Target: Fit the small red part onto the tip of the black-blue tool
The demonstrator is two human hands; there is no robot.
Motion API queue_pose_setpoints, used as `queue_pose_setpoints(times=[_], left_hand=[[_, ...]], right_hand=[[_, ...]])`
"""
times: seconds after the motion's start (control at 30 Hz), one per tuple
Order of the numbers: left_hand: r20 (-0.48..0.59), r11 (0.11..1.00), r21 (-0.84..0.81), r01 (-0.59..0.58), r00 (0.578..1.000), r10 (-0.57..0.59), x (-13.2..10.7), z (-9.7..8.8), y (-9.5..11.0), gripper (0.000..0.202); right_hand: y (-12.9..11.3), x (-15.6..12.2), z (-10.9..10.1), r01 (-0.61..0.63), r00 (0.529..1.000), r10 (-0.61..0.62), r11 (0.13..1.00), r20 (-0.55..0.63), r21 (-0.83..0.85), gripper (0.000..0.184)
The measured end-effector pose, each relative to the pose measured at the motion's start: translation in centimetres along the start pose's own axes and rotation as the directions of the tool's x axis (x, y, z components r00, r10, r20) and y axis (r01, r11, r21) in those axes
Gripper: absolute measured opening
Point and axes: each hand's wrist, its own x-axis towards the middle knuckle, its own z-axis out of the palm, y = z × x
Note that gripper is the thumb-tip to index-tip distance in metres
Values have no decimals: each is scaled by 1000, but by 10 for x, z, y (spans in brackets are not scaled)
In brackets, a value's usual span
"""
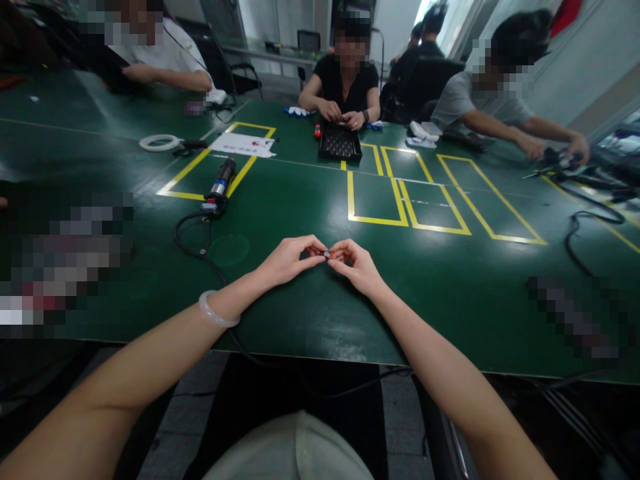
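Observation:
Just above the green table [310, 313], my left hand [287, 259] and my right hand [357, 263] meet at the fingertips. Both pinch one small part [327, 255], grey or silver in the middle with an orange-red bit toward the right fingers. It is too small, and too covered by fingers, to name its kind. A pale bangle sits on my left wrist. Beyond my left hand lies a dark cylindrical tool [220, 185] with a silver and blue band and a black cable.
Yellow tape rectangles [377, 220] mark the table. A black tray [340, 145] stands before a person across from me. White paper [243, 145] and a coiled white cord [159, 143] lie back left. Other people work around; a black cable [575, 233] runs at right. Some areas are pixelated.

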Motion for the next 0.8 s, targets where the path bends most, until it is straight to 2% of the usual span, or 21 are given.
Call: queue_pose_setpoints(times=[0.07,0.13,0.2,0.27,0.33,0.4,0.43,0.53,0.63,0.7,0.8], left_hand=[[49,999,32,8,999,-9,2,-3,1,31],[52,991,134,2,999,-9,5,-14,-4,35],[-41,953,300,32,999,-21,9,-34,-17,39],[-206,876,459,148,977,-56,10,-62,-37,41],[-379,772,548,321,919,-113,7,-93,-61,44],[-522,654,563,505,831,-192,1,-120,-83,51],[-561,604,559,568,796,-229,-3,-130,-93,53],[-571,502,541,675,733,-370,-14,-148,-112,55],[-541,461,510,726,688,-484,-19,-156,-122,52],[-516,469,495,731,682,-518,-18,-162,-126,51],[-483,494,492,717,697,-530,-15,-168,-129,56]], right_hand=[[2,0,-1,-7,1000,7,1000,-1,-25,30],[4,0,-1,-21,1000,20,999,-5,-34,28],[5,1,-1,-33,999,33,999,-12,-35,28],[6,1,-1,-39,999,39,998,-14,-38,28],[7,1,-1,-40,999,40,998,-7,-41,28],[7,1,-1,-46,999,47,998,6,-43,27],[7,1,0,-51,999,52,998,11,-44,27],[7,2,0,-61,998,62,997,15,-53,26],[6,2,0,-65,998,66,996,11,-65,26],[5,2,0,-68,998,69,995,6,-66,26],[5,2,1,-69,998,69,996,2,-58,26]])
